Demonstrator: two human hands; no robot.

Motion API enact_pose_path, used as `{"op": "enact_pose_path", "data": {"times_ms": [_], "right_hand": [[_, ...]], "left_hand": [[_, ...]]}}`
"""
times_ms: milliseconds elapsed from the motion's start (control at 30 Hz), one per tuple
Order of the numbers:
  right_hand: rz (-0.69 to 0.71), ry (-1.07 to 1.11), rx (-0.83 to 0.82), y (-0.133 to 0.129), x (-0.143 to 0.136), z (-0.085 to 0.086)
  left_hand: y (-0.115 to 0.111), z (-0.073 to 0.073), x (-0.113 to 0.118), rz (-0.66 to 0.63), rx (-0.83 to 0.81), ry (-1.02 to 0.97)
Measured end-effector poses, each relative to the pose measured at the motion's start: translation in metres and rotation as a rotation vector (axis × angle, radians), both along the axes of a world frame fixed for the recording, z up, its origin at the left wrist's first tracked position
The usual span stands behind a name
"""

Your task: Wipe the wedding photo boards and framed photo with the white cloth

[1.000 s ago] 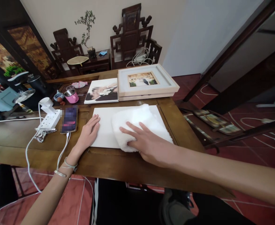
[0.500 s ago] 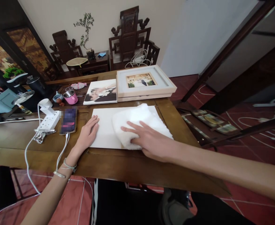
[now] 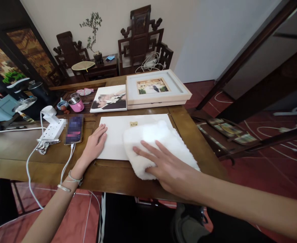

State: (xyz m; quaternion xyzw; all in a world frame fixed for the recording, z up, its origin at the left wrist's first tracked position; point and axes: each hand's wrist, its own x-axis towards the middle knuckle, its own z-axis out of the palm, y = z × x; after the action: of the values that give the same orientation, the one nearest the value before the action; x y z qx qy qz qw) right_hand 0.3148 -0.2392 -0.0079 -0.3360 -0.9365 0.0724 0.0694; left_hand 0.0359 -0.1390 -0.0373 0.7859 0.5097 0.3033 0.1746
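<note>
A white flat panel [image 3: 113,138] lies on the wooden table, a small brass-coloured hanger plate [image 3: 133,124] near its far edge. My left hand [image 3: 95,141] rests on the panel's left end, its fingers stretched out and lying flat. Spread over a fluffy white cloth [image 3: 148,135], my right hand [image 3: 163,165] presses it down, with the thumb tucked into a fold. The cloth covers the right part of the panel and hangs past its near edge onto the table.
Behind the panel lie a photo print [image 3: 109,98] and a light wooden picture frame [image 3: 155,96]. To the left are a phone [image 3: 74,129] with a cable, a white power strip [image 3: 53,128] and a pink mug [image 3: 76,104]. The table's right edge [image 3: 209,145] is close by.
My right hand has drawn the cloth toward me and slightly right, uncovering the brass-coloured plate. My left hand stays where it was on the panel.
</note>
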Motion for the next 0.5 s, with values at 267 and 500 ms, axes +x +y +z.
{"op": "enact_pose_path", "data": {"times_ms": [267,500], "right_hand": [[-0.006,-0.060,0.061,0.029,0.011,-0.001],[-0.119,-0.132,0.100,0.055,0.022,0.002]], "left_hand": [[0.001,0.000,0.000,0.001,0.008,-0.005],[0.000,0.000,0.000,-0.003,0.004,-0.009]]}}
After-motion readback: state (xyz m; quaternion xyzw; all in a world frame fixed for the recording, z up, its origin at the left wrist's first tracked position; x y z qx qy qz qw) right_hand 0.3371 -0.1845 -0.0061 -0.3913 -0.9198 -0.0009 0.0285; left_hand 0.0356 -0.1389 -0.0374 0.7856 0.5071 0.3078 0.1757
